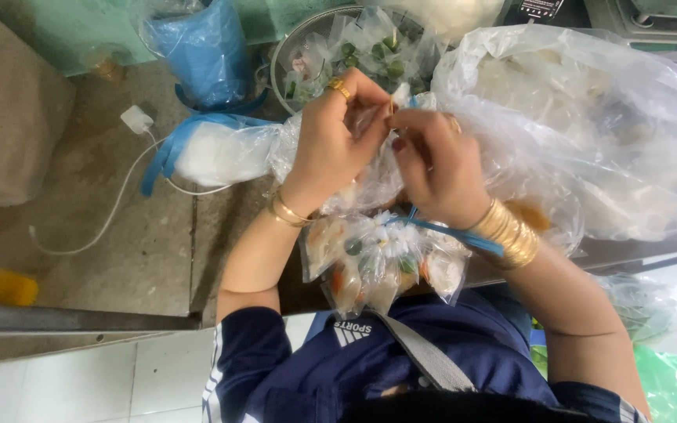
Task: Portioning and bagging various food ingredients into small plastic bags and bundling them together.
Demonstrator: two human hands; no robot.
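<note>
My left hand and my right hand meet at the neck of a small clear plastic bag, both pinching its top. Gold bangles sit on both wrists and a gold ring on the left hand. Just below the hands lies a cluster of small filled clear bags with green, orange and white contents, bound by a blue band. A large clear plastic bag of pale food lies right of my hands.
A metal bowl holding several small filled bags stands behind the hands. A blue plastic bag, a white packet with blue bands and a white charger cable lie on the grey counter. Green bag at lower right.
</note>
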